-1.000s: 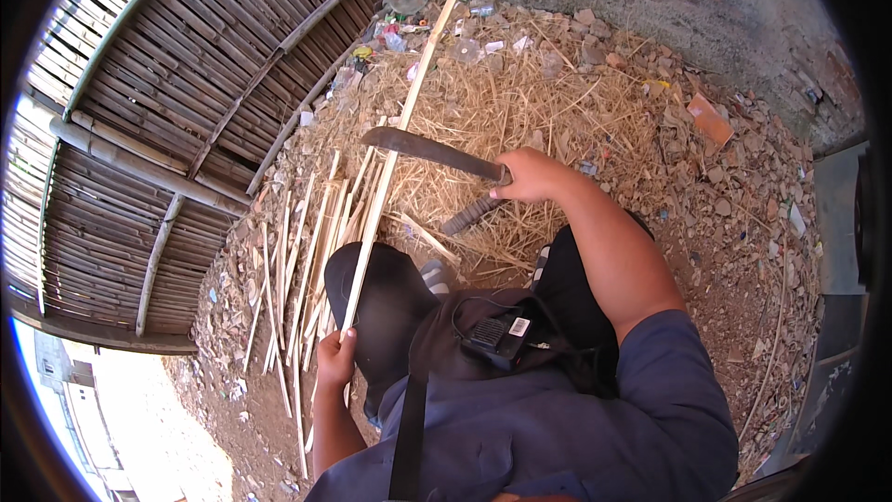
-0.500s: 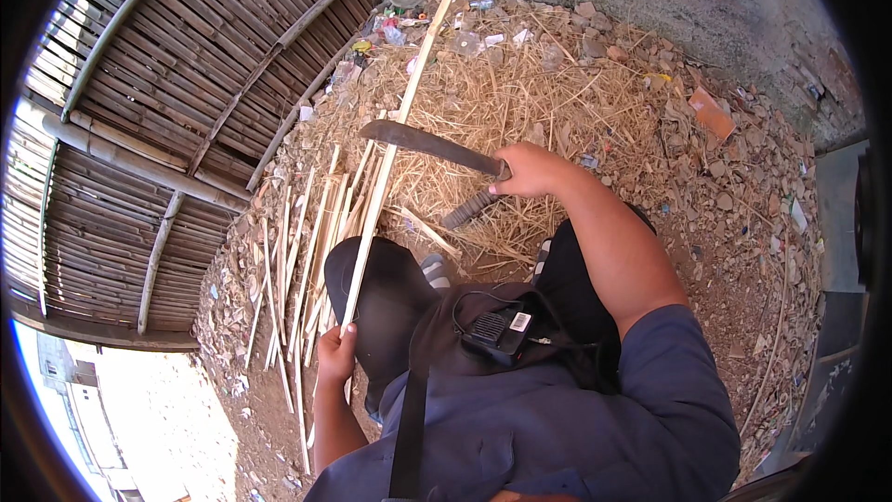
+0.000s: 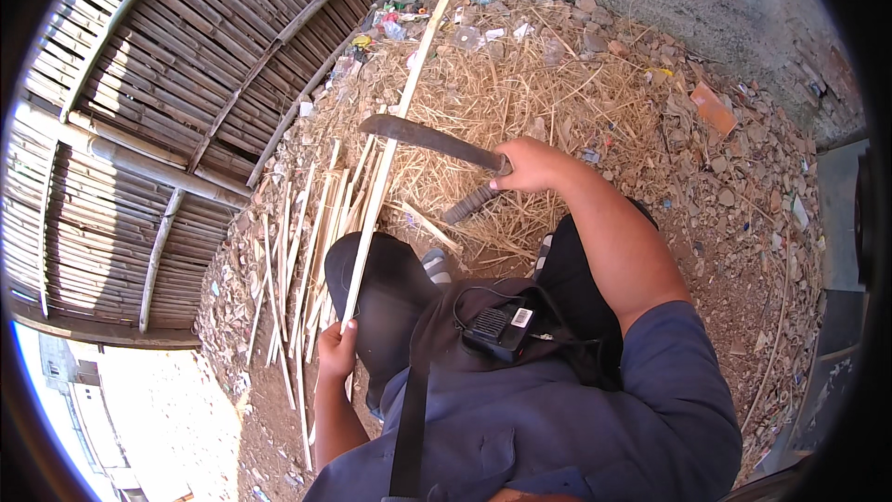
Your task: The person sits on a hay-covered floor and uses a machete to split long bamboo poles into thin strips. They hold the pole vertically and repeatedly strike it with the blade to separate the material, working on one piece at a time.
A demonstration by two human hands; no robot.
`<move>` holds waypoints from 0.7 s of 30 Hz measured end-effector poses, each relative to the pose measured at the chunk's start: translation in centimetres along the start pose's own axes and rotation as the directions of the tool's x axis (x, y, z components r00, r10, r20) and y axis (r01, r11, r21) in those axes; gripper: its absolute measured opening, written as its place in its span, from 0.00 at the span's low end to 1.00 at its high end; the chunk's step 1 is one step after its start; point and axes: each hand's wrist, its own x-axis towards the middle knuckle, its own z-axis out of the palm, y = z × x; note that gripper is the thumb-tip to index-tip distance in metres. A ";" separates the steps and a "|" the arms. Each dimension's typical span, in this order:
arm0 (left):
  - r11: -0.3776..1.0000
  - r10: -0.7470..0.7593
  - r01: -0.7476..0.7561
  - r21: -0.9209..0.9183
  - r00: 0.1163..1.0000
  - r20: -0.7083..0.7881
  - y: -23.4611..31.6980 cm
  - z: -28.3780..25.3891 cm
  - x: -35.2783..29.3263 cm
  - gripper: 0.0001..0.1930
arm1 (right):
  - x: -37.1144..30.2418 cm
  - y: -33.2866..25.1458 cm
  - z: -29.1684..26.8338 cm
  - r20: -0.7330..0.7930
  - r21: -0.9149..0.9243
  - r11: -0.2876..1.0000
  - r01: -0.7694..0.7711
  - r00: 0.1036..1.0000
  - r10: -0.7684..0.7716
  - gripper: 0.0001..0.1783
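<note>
A long, pale bamboo strip [image 3: 383,163] slants up from my left thigh past the top of the picture. My left hand [image 3: 335,350] is closed around its lower end, beside my left knee. In my right hand [image 3: 531,167] is a machete [image 3: 435,141], fingers wrapped about its handle end. Its dark, curved blade points left and crosses the strip, seeming to rest against it. Just below my right fist, a dark ribbed rod-like piece [image 3: 469,206] slants down to the left; whether it joins the machete I cannot tell.
Several cut strips [image 3: 302,270] lie on the ground left of my knee. Straw-like shavings [image 3: 520,93] cover the ground ahead, with rubble and litter around. A bamboo wall [image 3: 214,46] stands left, a brick wall [image 3: 706,9] behind. A black device [image 3: 499,330] sits at my lap.
The machete blade has shifted very slightly down along the strip. Both hands keep their hold and have hardly moved.
</note>
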 end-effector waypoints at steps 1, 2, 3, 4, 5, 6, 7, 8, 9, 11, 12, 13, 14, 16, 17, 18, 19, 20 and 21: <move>1.000 -0.004 0.004 0.005 1.000 0.001 0.0 0.0 0.0 0.21 | 0.0 -0.1 -0.1 0.006 0.003 1.000 -0.003 1.000 0.003 0.27; 1.000 -0.003 0.003 0.014 1.000 -0.003 0.0 0.0 0.0 0.21 | -0.1 -0.1 -0.1 0.012 0.006 1.000 -0.006 1.000 0.006 0.28; 1.000 -0.001 0.001 0.022 1.000 -0.006 0.1 0.0 -0.1 0.21 | 0.0 -0.1 -0.1 0.012 0.005 1.000 -0.003 1.000 0.003 0.27; 1.000 0.000 0.000 0.031 1.000 -0.010 0.1 0.0 -0.1 0.21 | 0.0 0.0 0.0 0.012 0.004 1.000 -0.001 1.000 0.001 0.27; 1.000 -0.004 0.004 0.010 1.000 -0.013 0.0 0.0 -0.1 0.22 | 0.1 0.1 0.0 0.011 0.003 1.000 0.003 1.000 -0.003 0.27; 1.000 -0.009 0.008 -0.010 1.000 -0.016 -0.4 0.1 0.0 0.22 | 0.2 0.1 0.1 0.007 0.003 1.000 0.010 1.000 -0.010 0.27; 0.999 -0.013 0.013 -0.031 1.000 -0.019 -0.5 0.0 0.0 0.22 | 0.3 0.2 0.2 0.003 0.002 1.000 0.017 1.000 -0.017 0.27; 1.000 -0.010 0.009 -0.026 1.000 -0.015 -0.5 0.1 0.0 0.22 | 0.3 0.3 0.3 -0.001 0.002 1.000 0.022 1.000 -0.022 0.26; 1.000 -0.006 0.006 -0.022 1.000 -0.012 -0.3 0.1 0.0 0.22 | 0.3 0.4 0.4 -0.006 0.002 1.000 0.025 1.000 -0.025 0.26; 1.000 -0.002 0.002 -0.007 1.000 -0.003 0.0 0.0 0.0 0.23 | 0.3 0.5 0.4 -0.016 0.002 0.999 0.033 0.999 -0.033 0.25; 1.000 -0.002 0.002 0.003 1.000 0.001 0.2 0.0 -0.1 0.23 | 0.3 0.5 0.4 -0.014 0.005 0.999 0.032 0.999 -0.031 0.25; 1.000 -0.002 0.002 0.013 1.000 0.006 0.3 -0.1 -0.1 0.23 | 0.2 0.5 0.4 -0.011 0.008 1.000 0.030 0.999 -0.030 0.25; 1.000 0.000 0.000 0.010 1.000 0.004 0.2 -0.1 -0.1 0.23 | 0.2 0.4 0.3 -0.008 0.012 0.999 0.030 1.000 -0.029 0.25; 1.000 0.006 -0.006 0.003 1.000 0.001 0.0 -0.1 -0.1 0.23 | 0.3 0.3 0.3 -0.005 0.003 1.000 0.028 1.000 -0.028 0.25; 1.000 0.010 -0.010 0.006 1.000 0.004 0.1 -0.1 0.0 0.23 | 0.3 0.3 0.3 -0.003 -0.002 1.000 0.025 1.000 -0.025 0.25; 1.000 0.013 -0.013 0.009 1.000 0.006 0.2 -0.1 0.0 0.23 | 0.3 0.3 0.3 -0.004 0.002 1.000 0.029 1.000 -0.029 0.25; 1.000 0.016 -0.016 0.012 1.000 0.009 0.4 -0.1 -0.1 0.23 | 0.3 0.4 0.3 -0.004 0.006 0.999 0.032 0.999 -0.032 0.25; 1.000 0.013 -0.013 0.018 1.000 0.009 0.4 -0.1 0.0 0.23 | 0.3 0.5 0.3 -0.005 0.009 0.999 0.035 0.999 -0.035 0.25; 1.000 0.010 -0.011 0.025 1.000 0.009 0.4 -0.1 0.0 0.22 | 0.3 0.6 0.3 -0.018 0.015 0.999 0.036 0.999 -0.036 0.26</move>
